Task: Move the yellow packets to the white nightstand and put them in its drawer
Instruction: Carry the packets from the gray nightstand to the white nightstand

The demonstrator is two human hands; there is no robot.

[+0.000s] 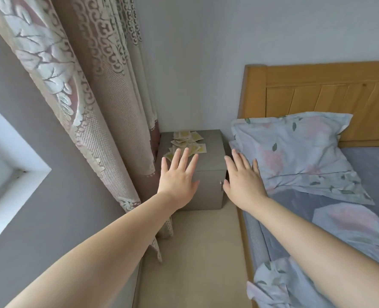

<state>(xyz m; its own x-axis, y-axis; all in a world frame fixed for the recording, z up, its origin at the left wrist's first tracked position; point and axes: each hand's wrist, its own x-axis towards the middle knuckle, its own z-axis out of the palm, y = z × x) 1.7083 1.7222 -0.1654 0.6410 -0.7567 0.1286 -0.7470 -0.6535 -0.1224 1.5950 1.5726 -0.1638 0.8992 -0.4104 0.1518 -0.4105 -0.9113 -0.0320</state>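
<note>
Several yellow packets [187, 142] lie scattered on top of a small grey cabinet [210, 156] in the corner between curtain and bed. Its front door [208, 190] is closed, with a small knob [221, 182] at the right edge. My left hand [177, 177] is stretched out with fingers spread and straight, fingertips over the nearest packets, holding nothing. My right hand [243, 182] is also flat and spread, in front of the cabinet's right edge and beside the pillow, holding nothing. No white nightstand shows in this view.
A patterned curtain [99, 107] hangs to the left of the cabinet. A bed with a wooden headboard [317, 94], floral pillow [295, 152] and blue sheet fills the right. A beige floor strip [195, 252] runs between wall and bed. A white window frame [8, 170] is at the left.
</note>
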